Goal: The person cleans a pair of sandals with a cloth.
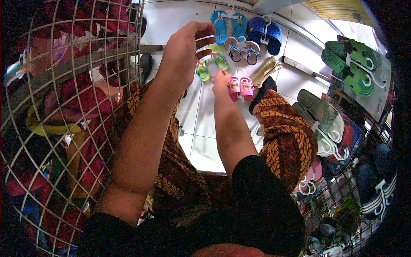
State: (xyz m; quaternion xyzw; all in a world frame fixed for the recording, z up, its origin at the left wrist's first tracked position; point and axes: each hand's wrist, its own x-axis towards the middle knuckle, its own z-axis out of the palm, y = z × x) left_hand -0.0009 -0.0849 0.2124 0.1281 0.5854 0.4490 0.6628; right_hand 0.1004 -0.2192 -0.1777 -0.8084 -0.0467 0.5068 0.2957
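My left hand [184, 47] is raised at the upper centre, fingers apart and bent to the right, with nothing visible in it. Lower and further right, my right hand [221, 81] reaches down beside the pink child's sandals [240, 88], its fingers partly hidden. Green sandals [203, 70] lie on the white tiled floor [203, 115] just beyond and between my hands. Behind them are white-and-blue sandals [235, 53], turquoise flip-flops [220, 29] and blue clogs [273, 36] on white hangers.
A wire rack [64, 98] with red items stands at the left. Green slippers [340, 55], grey sandals [310, 103] and dark striped slides [368, 188] hang at the right. My knees in patterned cloth [284, 132] flank the floor. A tan bundle [266, 73] lies by my foot.
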